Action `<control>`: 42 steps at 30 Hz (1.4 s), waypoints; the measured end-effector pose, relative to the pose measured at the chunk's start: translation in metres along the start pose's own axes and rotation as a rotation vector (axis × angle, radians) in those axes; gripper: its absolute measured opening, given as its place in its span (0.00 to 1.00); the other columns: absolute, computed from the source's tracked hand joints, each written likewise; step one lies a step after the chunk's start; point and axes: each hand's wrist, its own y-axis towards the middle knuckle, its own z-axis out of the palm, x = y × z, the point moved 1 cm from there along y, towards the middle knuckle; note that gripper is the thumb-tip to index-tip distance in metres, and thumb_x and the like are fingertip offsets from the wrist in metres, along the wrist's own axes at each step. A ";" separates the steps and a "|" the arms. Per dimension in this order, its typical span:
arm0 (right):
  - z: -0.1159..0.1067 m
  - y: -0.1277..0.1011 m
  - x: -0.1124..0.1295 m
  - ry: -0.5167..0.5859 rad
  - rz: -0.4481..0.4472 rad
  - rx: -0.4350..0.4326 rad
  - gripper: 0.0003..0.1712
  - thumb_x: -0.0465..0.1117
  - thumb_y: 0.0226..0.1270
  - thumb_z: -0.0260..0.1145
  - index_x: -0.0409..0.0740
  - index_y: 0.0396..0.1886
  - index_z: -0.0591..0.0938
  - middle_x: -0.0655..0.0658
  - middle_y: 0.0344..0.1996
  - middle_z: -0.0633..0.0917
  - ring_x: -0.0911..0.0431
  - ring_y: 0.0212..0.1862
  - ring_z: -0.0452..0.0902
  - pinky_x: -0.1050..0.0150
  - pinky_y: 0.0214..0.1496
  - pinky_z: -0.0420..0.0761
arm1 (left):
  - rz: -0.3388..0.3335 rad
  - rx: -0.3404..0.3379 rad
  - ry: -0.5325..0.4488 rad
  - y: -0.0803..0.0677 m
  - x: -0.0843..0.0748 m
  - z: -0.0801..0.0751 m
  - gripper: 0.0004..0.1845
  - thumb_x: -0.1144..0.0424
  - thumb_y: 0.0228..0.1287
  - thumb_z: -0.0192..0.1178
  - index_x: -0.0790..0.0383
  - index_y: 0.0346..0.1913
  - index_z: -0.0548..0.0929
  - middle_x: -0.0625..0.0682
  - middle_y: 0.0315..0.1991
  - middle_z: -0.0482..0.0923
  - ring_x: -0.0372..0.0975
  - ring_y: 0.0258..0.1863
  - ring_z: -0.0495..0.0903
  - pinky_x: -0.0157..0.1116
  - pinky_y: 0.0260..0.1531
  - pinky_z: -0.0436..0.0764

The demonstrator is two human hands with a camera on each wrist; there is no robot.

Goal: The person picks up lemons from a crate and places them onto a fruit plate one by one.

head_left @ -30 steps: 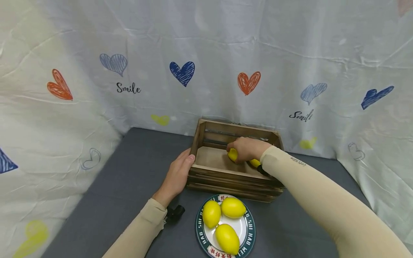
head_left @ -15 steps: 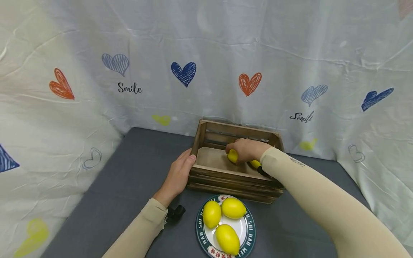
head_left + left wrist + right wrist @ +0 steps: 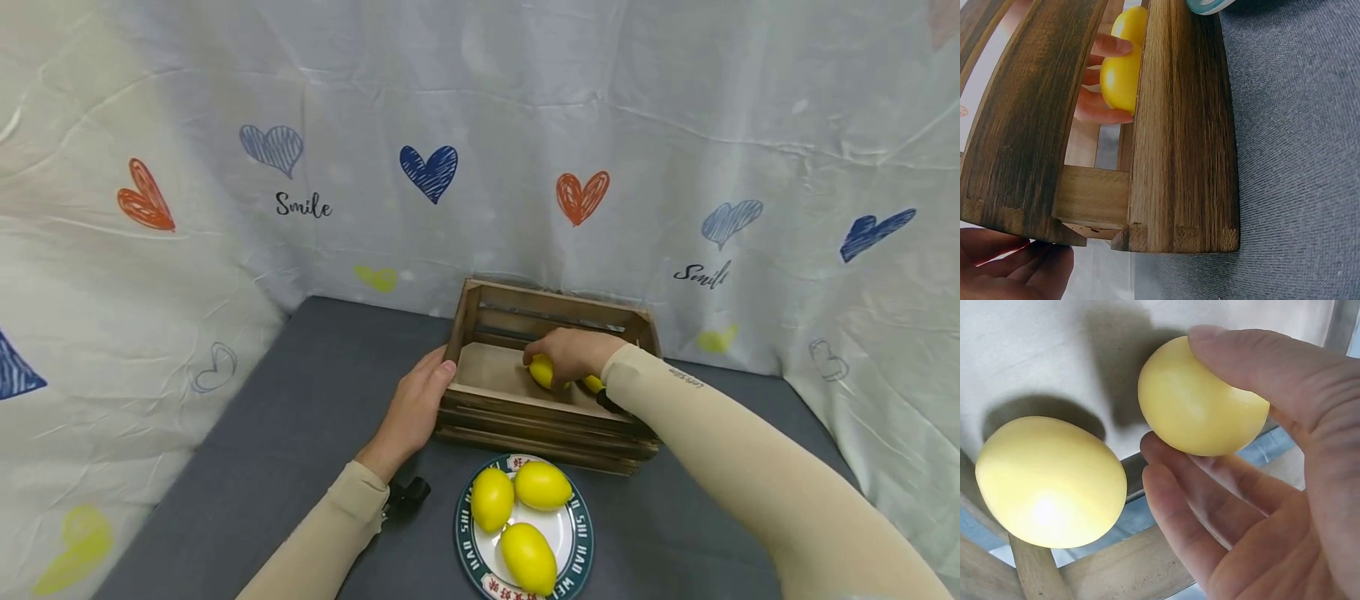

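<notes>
Inside a brown slatted wooden crate [image 3: 525, 421], my right hand [image 3: 576, 353] holds a yellow lemon [image 3: 1200, 403] between its thumb and fingers. It is low, close over the crate's pale floor. A second lemon [image 3: 1050, 481] lies in the crate beside it, partly hidden by the right hand and wrist in the head view. My left hand [image 3: 411, 407] grips the crate's left end, thumb at the top rim and fingers along the outside. Through the gap between slats, the left wrist view shows the yellow fruit [image 3: 1124, 78] with right-hand fingers around it.
In front of the crate stands a round plate [image 3: 465, 546] with a green lettered rim. Three lemons [image 3: 528, 558] lie on it. The table has a dark grey cloth [image 3: 247, 467]. A white curtain [image 3: 495, 100] printed with hearts hangs close behind the crate.
My right hand and the lemon in it have sunk slightly toward the crate floor. The left hand keeps its grip on the crate, and the plate of lemons has not moved.
</notes>
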 end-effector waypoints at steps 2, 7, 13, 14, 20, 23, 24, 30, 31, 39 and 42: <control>0.000 -0.002 -0.001 0.002 0.007 0.001 0.36 0.38 0.68 0.78 0.57 0.74 0.81 0.42 0.68 0.83 0.49 0.56 0.78 0.49 0.61 0.84 | 0.003 -0.001 0.002 0.000 0.000 0.001 0.34 0.44 0.88 0.41 0.62 0.82 0.69 0.57 0.82 0.68 0.54 0.83 0.66 0.60 0.81 0.66; -0.007 -0.013 -0.005 0.019 0.012 -0.026 0.35 0.39 0.69 0.78 0.56 0.75 0.80 0.42 0.70 0.82 0.48 0.60 0.80 0.49 0.60 0.85 | 0.010 0.002 -0.015 0.001 -0.001 0.005 0.33 0.44 0.88 0.42 0.62 0.82 0.69 0.57 0.82 0.68 0.54 0.82 0.67 0.60 0.81 0.66; -0.018 -0.032 -0.008 0.047 0.007 -0.076 0.34 0.40 0.70 0.77 0.56 0.75 0.80 0.39 0.71 0.81 0.44 0.67 0.78 0.44 0.66 0.83 | 0.021 0.014 -0.001 0.003 -0.001 0.008 0.34 0.45 0.88 0.42 0.66 0.81 0.69 0.60 0.82 0.68 0.56 0.82 0.67 0.60 0.81 0.66; -0.020 -0.034 -0.007 0.048 0.001 -0.088 0.34 0.40 0.70 0.77 0.56 0.75 0.80 0.39 0.70 0.82 0.44 0.67 0.78 0.43 0.66 0.83 | 0.024 0.012 0.005 0.003 -0.001 0.008 0.34 0.46 0.88 0.42 0.66 0.81 0.69 0.61 0.82 0.68 0.56 0.82 0.68 0.61 0.81 0.66; -0.028 -0.052 0.002 0.060 -0.026 -0.155 0.34 0.39 0.68 0.78 0.60 0.72 0.82 0.41 0.66 0.83 0.45 0.62 0.78 0.42 0.67 0.82 | 0.026 0.002 0.018 0.005 0.000 0.005 0.34 0.45 0.88 0.42 0.66 0.81 0.70 0.60 0.81 0.69 0.56 0.81 0.68 0.61 0.80 0.67; -0.030 -0.066 0.008 0.055 -0.013 -0.175 0.34 0.39 0.67 0.79 0.62 0.72 0.82 0.43 0.63 0.84 0.46 0.59 0.78 0.45 0.64 0.83 | 0.023 0.007 0.018 0.005 0.001 0.005 0.34 0.45 0.88 0.41 0.65 0.81 0.70 0.61 0.81 0.68 0.57 0.81 0.68 0.62 0.80 0.66; -0.031 -0.072 0.010 0.051 -0.008 -0.183 0.34 0.39 0.67 0.79 0.63 0.72 0.82 0.43 0.62 0.84 0.47 0.58 0.78 0.45 0.63 0.83 | 0.023 0.007 0.020 0.005 0.001 0.005 0.34 0.45 0.88 0.41 0.66 0.81 0.69 0.61 0.81 0.68 0.57 0.81 0.68 0.62 0.80 0.66; -0.035 -0.110 0.021 0.043 0.017 -0.234 0.35 0.39 0.66 0.78 0.65 0.71 0.82 0.47 0.57 0.84 0.48 0.52 0.78 0.51 0.54 0.83 | 0.023 0.010 0.009 0.006 0.001 0.006 0.34 0.45 0.89 0.41 0.66 0.82 0.69 0.62 0.82 0.68 0.57 0.81 0.67 0.62 0.80 0.66; -0.036 -0.117 0.024 0.046 0.018 -0.242 0.35 0.39 0.66 0.78 0.66 0.71 0.82 0.47 0.56 0.84 0.49 0.51 0.78 0.52 0.53 0.83 | 0.024 0.010 0.010 0.006 0.000 0.006 0.34 0.45 0.89 0.41 0.66 0.82 0.69 0.62 0.81 0.68 0.57 0.81 0.67 0.62 0.80 0.66; -0.034 -0.164 0.036 0.054 -0.046 -0.326 0.34 0.39 0.67 0.78 0.68 0.70 0.82 0.51 0.57 0.84 0.52 0.49 0.79 0.54 0.52 0.85 | -0.002 0.010 0.022 0.005 0.001 0.002 0.35 0.45 0.89 0.40 0.66 0.82 0.68 0.62 0.82 0.66 0.57 0.83 0.65 0.61 0.82 0.63; -0.030 -0.179 0.042 0.049 -0.073 -0.347 0.35 0.39 0.68 0.79 0.67 0.72 0.82 0.50 0.59 0.84 0.53 0.48 0.80 0.56 0.51 0.86 | -0.004 0.004 0.031 0.004 0.003 0.002 0.35 0.44 0.89 0.39 0.66 0.82 0.68 0.61 0.82 0.66 0.57 0.82 0.65 0.61 0.82 0.63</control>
